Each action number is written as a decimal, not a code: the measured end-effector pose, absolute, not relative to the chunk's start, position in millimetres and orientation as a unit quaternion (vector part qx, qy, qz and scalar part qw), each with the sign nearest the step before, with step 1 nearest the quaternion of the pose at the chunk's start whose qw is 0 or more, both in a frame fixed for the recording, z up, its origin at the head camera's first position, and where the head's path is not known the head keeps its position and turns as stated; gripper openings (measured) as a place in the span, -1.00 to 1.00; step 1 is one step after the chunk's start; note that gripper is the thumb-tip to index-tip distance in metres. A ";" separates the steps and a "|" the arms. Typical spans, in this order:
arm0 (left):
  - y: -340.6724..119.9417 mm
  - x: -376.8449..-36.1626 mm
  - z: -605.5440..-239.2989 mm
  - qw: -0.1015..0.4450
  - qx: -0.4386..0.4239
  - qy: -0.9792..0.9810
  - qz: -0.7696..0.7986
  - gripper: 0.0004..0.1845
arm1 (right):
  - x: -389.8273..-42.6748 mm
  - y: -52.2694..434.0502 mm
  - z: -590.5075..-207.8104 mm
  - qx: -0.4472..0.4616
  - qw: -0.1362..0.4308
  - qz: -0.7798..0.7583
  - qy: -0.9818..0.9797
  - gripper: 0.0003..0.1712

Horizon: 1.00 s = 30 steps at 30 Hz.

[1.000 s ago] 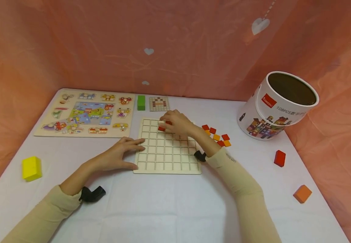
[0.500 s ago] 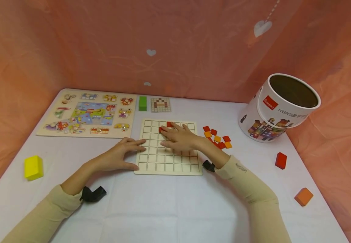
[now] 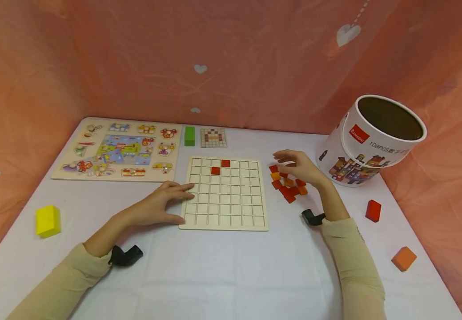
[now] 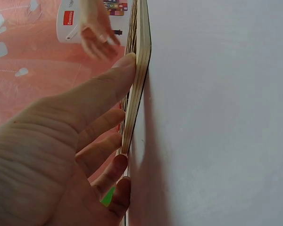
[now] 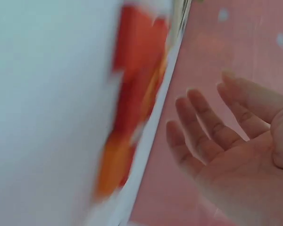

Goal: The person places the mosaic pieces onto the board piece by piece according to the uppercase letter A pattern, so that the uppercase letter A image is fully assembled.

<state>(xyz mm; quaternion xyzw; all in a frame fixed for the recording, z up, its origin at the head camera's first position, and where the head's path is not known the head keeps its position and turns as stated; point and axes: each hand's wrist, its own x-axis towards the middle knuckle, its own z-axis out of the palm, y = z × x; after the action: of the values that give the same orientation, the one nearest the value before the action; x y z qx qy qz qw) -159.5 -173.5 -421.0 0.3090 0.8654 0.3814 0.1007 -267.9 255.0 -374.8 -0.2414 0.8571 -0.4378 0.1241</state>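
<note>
My left hand [image 3: 158, 205] rests at the left edge of a pale wooden grid board [image 3: 231, 200], thumb and fingertips touching its rim with the fingers fairly straight. In the left wrist view the thumb [image 4: 106, 87] lies against the layered edge of the board. Two red square tiles sit in the upper cells of the grid, one red tile [image 3: 225, 163] in the top row and another red tile [image 3: 215, 170] diagonally below it. To the right, my right hand [image 3: 303, 169] hovers over a loose heap of red and orange tiles [image 3: 290, 192]. Its fingers are relaxed and hold nothing in the right wrist view.
Behind the board lie a small pattern card [image 3: 213, 138] and a green block [image 3: 190, 136]. A picture knob puzzle [image 3: 64, 173] is at back left, a white bucket [image 3: 347, 153] at back right. Yellow [image 3: 48, 221], red [image 3: 373, 211] and orange blocks [image 3: 404, 259] stand near the sides.
My right hand has moved off the grid board to the right, over the loose tiles, uncovering the two red tiles in the grid. The left hand keeps its place at the board's edge.
</note>
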 end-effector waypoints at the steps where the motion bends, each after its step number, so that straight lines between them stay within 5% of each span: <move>1: -173.2 -159.5 -421.3 0.101 0.309 0.865 0.382 -0.30 | -267.1 266.3 -376.4 -0.232 0.121 -0.439 0.859 -0.51; 10: -172.5 -159.2 -421.5 0.103 0.311 0.865 0.381 -0.30 | -254.5 317.5 -383.0 -0.205 0.148 -0.412 0.875 -0.50; 30: -174.2 -160.1 -421.3 0.102 0.308 0.865 0.383 -0.31 | -249.3 310.6 -379.6 -0.195 0.158 -0.367 0.896 -0.67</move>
<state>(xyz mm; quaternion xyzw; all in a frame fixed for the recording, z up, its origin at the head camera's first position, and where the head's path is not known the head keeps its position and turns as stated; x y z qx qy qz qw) -160.1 -174.2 -421.3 0.3075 0.8651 0.3829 0.1021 -249.3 310.6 -379.6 -0.1947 0.8956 -0.3674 0.1581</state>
